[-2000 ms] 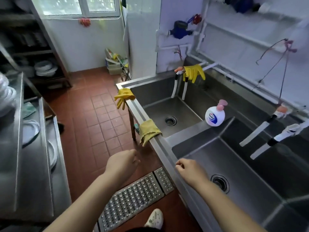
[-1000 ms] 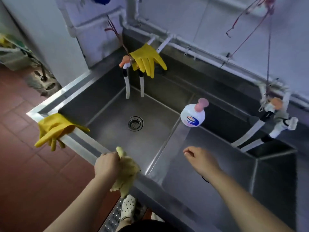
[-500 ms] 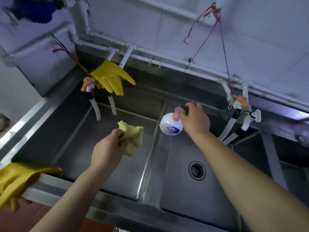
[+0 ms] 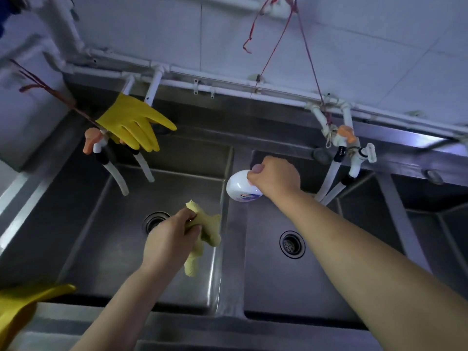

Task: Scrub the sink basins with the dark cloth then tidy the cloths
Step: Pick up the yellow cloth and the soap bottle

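My left hand (image 4: 169,239) grips a crumpled yellow cloth (image 4: 203,236) and holds it over the right side of the left basin (image 4: 101,236). My right hand (image 4: 274,177) grips the top of a white soap bottle (image 4: 239,187), which is lifted and tilted above the divider (image 4: 234,262) between the left basin and the middle basin (image 4: 268,279). The bottle's pump head is hidden in my fist. No dark cloth is in view.
A yellow rubber glove (image 4: 131,125) hangs over the left taps, and another yellow glove (image 4: 20,307) lies on the front rim at the far left. White hoses (image 4: 331,178) hang from the right taps. Each basin has a drain (image 4: 291,244). A third basin (image 4: 435,224) sits right.
My left hand took the yellow cloth off the front rim and brought it over the left basin. My right hand reached the soap bottle, closed on its top and tilted it.
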